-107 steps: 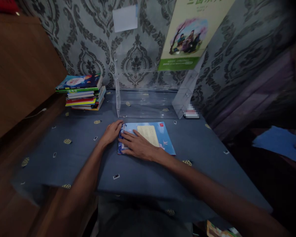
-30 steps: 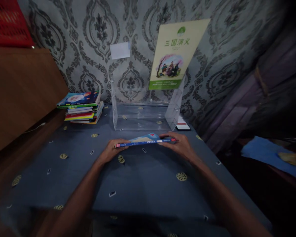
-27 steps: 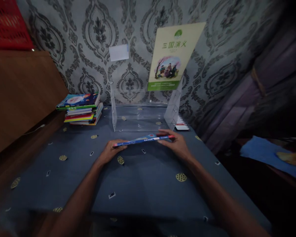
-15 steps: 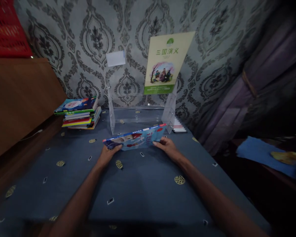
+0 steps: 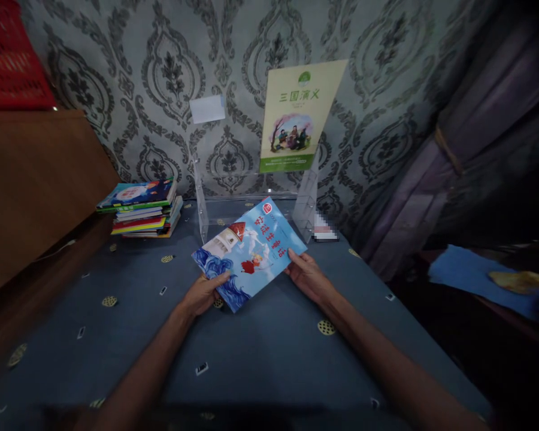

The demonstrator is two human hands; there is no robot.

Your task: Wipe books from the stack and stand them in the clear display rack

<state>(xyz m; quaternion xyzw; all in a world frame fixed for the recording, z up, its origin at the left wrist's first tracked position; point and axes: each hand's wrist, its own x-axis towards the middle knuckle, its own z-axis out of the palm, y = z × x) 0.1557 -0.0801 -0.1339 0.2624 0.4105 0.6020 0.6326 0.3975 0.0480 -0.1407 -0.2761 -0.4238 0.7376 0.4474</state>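
Note:
Between my two hands is a light-blue picture book (image 5: 251, 251), its illustrated cover facing me and turned at a slant. My left hand (image 5: 205, 291) grips its lower left edge, thumb on the cover and fingers underneath. On the right edge, my right hand (image 5: 306, 272) holds on the same way, fingers hidden behind. Just beyond the book stands a clear plastic rack (image 5: 305, 200). A cream and green book (image 5: 294, 120) rests upright on the rack's right part, front cover showing.
A pile of books (image 5: 146, 206) lies at the back left, by a wooden cabinet (image 5: 36, 185) with a red basket (image 5: 15, 60) on top. A small pale item (image 5: 326, 228) sits right of the rack. A dark patterned cloth (image 5: 260, 353) covers the table; a curtain (image 5: 413, 179) hangs at right.
The blue book has been tilted and turned, so its cover now faces me instead of its spine. My left hand has moved slightly lower; both hands still hold the book.

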